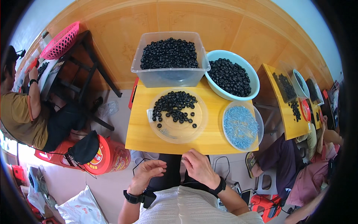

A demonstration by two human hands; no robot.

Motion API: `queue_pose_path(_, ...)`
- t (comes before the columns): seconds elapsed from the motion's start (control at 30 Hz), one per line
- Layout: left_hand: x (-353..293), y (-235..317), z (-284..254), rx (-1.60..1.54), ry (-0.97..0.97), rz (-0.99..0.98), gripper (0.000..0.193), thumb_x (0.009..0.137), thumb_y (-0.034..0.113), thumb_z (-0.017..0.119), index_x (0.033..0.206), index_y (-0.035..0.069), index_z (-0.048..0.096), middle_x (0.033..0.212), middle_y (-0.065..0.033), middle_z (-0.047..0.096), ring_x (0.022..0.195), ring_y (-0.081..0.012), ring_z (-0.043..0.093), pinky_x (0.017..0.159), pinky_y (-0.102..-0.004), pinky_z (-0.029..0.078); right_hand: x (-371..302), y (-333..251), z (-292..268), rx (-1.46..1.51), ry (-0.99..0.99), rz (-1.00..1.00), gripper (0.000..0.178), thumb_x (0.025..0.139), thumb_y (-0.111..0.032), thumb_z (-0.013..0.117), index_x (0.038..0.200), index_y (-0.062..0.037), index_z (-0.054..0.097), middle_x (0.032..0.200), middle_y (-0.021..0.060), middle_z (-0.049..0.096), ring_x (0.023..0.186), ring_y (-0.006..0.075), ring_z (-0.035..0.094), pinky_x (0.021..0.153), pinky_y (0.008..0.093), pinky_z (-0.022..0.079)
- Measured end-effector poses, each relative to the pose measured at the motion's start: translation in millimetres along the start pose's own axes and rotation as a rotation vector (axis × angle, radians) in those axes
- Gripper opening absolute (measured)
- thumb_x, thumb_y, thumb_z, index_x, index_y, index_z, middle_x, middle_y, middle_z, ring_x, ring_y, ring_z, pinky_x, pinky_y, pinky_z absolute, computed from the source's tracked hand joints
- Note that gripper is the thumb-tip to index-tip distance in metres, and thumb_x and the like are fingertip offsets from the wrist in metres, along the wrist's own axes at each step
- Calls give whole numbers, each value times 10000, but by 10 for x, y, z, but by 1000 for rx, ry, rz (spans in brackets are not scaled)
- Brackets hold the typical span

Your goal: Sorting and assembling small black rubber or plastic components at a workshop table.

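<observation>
My left hand (150, 172) is over my lap, just off the near edge of the yellow table (140, 130). Its fingers are curled together, and anything inside them is too small to make out. Close by, my right hand (200, 168) has thumb and fingertips pinched; what they hold, if anything, cannot be made out. In front of both hands lies a clear round tray (199, 130) with loose black ring-shaped pieces (172, 102). On the table's right, a second clear round tray (225, 138) carries many tiny pale-blue translucent pieces (241, 125).
A clear plastic bin (167, 79) and a light-blue bowl (256, 84), both full of black rings, stand at the back. Left, a person (22, 115) sits near a red bucket (115, 155). Right, other people sit beside another yellow table (278, 97). A white bag (82, 207) lies on the floor.
</observation>
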State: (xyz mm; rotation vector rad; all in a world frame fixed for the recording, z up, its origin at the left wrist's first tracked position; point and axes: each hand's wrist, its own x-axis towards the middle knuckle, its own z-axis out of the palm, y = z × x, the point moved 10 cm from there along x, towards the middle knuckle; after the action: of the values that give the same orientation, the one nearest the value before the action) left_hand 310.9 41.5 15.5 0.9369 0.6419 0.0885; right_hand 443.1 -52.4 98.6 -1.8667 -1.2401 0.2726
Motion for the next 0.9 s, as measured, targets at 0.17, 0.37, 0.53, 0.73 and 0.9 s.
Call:
queue_pose_path(0.17,136,292,-138,238,81,177,218,790,29,634,1003,-17,613,916,-58,636,824,-99,591,735,-222,469,65,212,-95,-97,104,12,86,711,31,565,776,9,514,737,161,505,691,361,534,589,407,444)
queue_pose_path(0.37,341,576,-241,274,179,302,183,786,29,643,962,-21,628,845,-48,644,738,-85,589,688,-208,474,116,385,-206,-141,201,48,82,699,64,565,754,19,525,714,159,520,638,357,540,559,390,441)
queue_pose_path(0.53,575,612,-274,387,188,309,174,771,21,651,937,-26,638,827,-37,638,721,-74,575,680,-204,468,109,511,-166,-198,221,70,73,694,57,567,746,18,534,712,155,531,624,355,541,559,392,440)
queue_pose_path(0.73,814,743,-250,509,180,333,168,762,28,655,923,-21,648,793,-26,637,705,-65,562,664,-202,463,83,700,-266,-173,336,150,67,722,24,569,784,13,544,747,160,532,655,356,548,577,406,443)
queue_pose_path(0.9,985,952,-146,574,138,386,165,787,44,627,941,-14,641,874,-38,644,760,-74,579,652,-212,470,47,826,-352,-66,446,147,94,745,29,590,832,16,558,691,108,518,582,231,543,530,300,436)
